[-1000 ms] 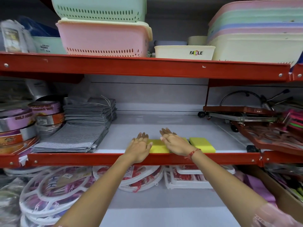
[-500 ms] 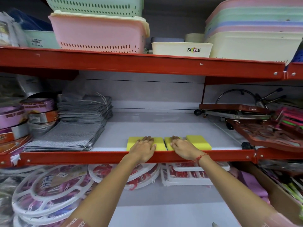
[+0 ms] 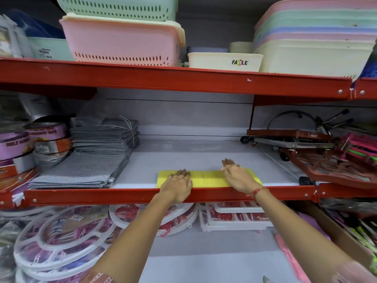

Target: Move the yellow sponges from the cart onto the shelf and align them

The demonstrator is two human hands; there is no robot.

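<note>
Yellow sponges (image 3: 207, 178) lie flat in one row, edge to edge, along the front of the middle shelf (image 3: 183, 158), just behind its red front rail (image 3: 122, 196). My left hand (image 3: 177, 185) rests palm down on the row's left part, fingers together, wrist over the rail. My right hand (image 3: 237, 176) lies flat on the row's right part, fingers stretched toward the back. Neither hand grips a sponge. The cart is out of view.
Folded grey cloths (image 3: 91, 158) and tape rolls (image 3: 30, 144) fill the shelf's left side. Red-brown metal stands (image 3: 326, 160) crowd the right. Plastic baskets (image 3: 122, 39) sit on the shelf above. White round racks (image 3: 61, 242) lie on the lower shelf.
The gaps between the sponges have closed into one continuous row. My right hand slid right and further onto the sponges; my left hand stayed at the left end.
</note>
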